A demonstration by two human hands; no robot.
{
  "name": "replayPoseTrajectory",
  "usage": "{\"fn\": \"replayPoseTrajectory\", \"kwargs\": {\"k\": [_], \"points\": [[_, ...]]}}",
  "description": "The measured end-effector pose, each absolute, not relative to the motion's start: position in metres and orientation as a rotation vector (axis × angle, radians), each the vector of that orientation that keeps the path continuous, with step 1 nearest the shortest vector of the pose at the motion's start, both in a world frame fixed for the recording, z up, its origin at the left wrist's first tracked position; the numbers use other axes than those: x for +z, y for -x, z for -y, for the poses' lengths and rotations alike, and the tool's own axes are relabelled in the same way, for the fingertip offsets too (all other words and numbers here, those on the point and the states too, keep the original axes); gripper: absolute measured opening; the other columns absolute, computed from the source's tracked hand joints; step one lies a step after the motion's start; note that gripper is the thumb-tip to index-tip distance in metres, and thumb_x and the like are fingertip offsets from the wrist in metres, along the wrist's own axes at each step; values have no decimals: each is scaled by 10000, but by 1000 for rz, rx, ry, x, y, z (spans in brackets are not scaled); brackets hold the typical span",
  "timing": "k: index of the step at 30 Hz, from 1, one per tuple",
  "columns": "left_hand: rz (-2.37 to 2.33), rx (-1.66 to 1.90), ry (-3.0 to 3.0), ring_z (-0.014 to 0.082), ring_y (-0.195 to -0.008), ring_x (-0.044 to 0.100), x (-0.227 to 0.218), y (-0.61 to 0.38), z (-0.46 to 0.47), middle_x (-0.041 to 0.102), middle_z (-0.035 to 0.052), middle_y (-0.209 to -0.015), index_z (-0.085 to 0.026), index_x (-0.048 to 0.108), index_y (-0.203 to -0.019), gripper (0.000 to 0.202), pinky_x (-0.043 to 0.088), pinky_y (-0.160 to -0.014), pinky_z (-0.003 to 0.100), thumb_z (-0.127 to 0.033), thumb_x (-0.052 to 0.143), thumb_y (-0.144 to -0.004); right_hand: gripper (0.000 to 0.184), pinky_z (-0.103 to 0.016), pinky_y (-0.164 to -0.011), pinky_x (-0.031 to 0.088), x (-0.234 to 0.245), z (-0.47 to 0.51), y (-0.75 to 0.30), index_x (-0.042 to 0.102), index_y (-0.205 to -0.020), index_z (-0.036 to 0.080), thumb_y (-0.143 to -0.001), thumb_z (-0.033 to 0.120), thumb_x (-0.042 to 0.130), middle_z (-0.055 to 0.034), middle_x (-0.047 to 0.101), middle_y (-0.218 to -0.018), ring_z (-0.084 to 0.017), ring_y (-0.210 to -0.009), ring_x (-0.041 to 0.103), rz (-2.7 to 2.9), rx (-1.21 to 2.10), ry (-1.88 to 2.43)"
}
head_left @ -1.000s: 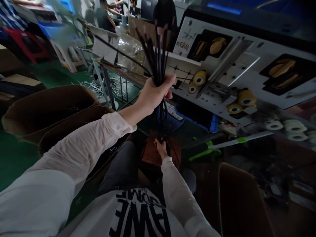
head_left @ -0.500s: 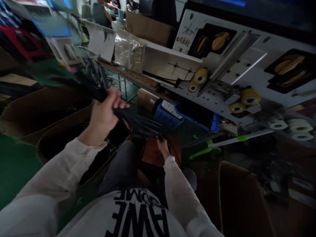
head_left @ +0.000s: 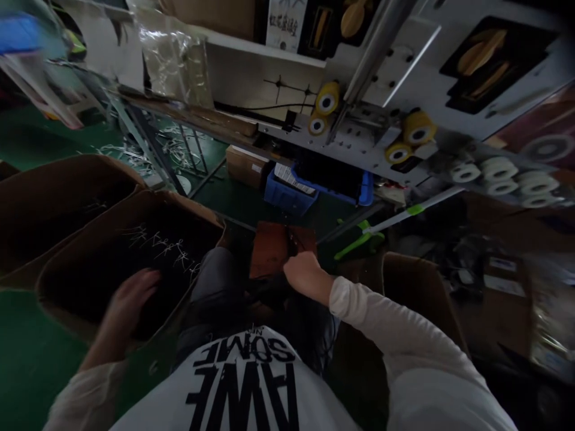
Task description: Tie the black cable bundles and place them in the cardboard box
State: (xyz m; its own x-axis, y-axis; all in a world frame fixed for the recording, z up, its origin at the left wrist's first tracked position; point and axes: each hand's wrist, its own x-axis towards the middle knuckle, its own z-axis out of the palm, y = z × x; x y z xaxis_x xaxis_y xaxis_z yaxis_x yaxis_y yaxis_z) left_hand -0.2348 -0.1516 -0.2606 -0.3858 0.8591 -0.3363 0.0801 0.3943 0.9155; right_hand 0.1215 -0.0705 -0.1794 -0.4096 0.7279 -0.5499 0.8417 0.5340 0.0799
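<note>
My left hand [head_left: 130,296] hangs over the near rim of a brown cardboard box [head_left: 63,266] at my left. Its fingers are stretched out and blurred, with nothing in them. Inside the box lie dark cables with pale ties [head_left: 162,246]. My right hand [head_left: 302,274] is closed into a fist in front of my lap, over a brown wooden stool [head_left: 269,254]. It grips something thin and dark that I cannot make out. My dark trouser leg lies between the two hands.
A second cardboard box [head_left: 54,185] stands further left, another [head_left: 417,287] at my right. A white machine panel with yellow rollers [head_left: 406,129] and white tape rolls [head_left: 503,176] hangs ahead. Below it sit a blue bin [head_left: 287,194] and a green-handled tool [head_left: 359,239].
My left hand swung the bundle of black cables down from in front of the machine to the left box and let go; it is now empty. The view tilted down.
</note>
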Motion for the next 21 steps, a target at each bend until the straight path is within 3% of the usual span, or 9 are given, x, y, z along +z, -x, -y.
{"fn": "replayPoseTrajectory", "kwargs": {"k": [2, 6, 10, 12, 13, 16, 19, 21], "points": [[-1435, 863, -947, 285, -1189, 532, -268, 173, 134, 621, 103, -1239, -184, 603, -1132, 563, 397, -1017, 415, -515, 713, -689, 190, -354, -640, 488, -182, 67, -108, 749, -768, 126, -809, 122, 564, -177, 722, -790, -294, -820, 693, -2239, -272, -1254], [-963, 764, -1454, 269, -1190, 528, -265, 57, 99, 574, 115, -1299, -188, 562, -1232, 640, 372, -1031, 350, -264, 779, -635, 143, -364, -642, 496, -189, 62, -86, 747, -757, 147, -777, 126, 608, -155, 726, -758, -286, -790, 695, -2280, -250, -1272], [-1107, 743, -1571, 269, -931, 616, -273, 9, 83, 677, 96, -912, -181, 666, -923, 241, 444, -827, 325, -159, 680, -683, 98, -347, -650, 490, -186, 61, -99, 726, -724, 114, -745, 92, 633, -162, 715, -748, -289, -787, 690, -2363, -278, -1331], [-1126, 705, -1550, 250, -825, 607, -279, 7, 80, 644, 76, -773, -174, 672, -798, 111, 430, -733, 297, -166, 673, -688, 71, -339, -684, 488, -184, 56, -122, 719, -782, 121, -729, 157, 689, -151, 715, -793, -283, -811, 683, -2545, -404, -1298], [-1105, 684, -1512, 226, -765, 592, -281, 9, 80, 619, 65, -723, -166, 672, -772, 75, 416, -678, 277, -188, 672, -700, 153, -327, -713, 488, -185, 52, -138, 714, -854, 139, -717, 206, 721, -133, 717, -846, -269, -842, 678, -2649, -514, -1280], [-995, 555, -1196, 113, -498, 424, -283, 22, 80, 462, -9, -551, -132, 668, -818, 229, 289, -476, 218, -355, 627, -787, 340, -269, -785, 473, -201, 39, -188, 639, -1106, 216, -788, 333, 674, -63, 694, -1038, -191, -937, 650, -2804, -848, -1534], [-836, 539, -802, 46, -400, 237, -280, 37, 79, 333, -68, -525, -108, 643, -904, 361, 166, -415, 189, -454, 592, -816, 294, -269, -793, 457, -240, 33, -227, 611, -1148, 227, -915, 351, 481, -63, 684, -1066, -172, -957, 642, -2359, -752, -2256], [-718, 599, -648, 31, -397, 222, -277, 46, 77, 346, -68, -541, -105, 638, -911, 336, 178, -412, 180, -424, 620, -807, 299, -297, -772, 453, -273, 37, -240, 617, -1125, 233, -887, 380, 513, -83, 681, -1077, -213, -983, 639, -1908, -673, -2434]]}}
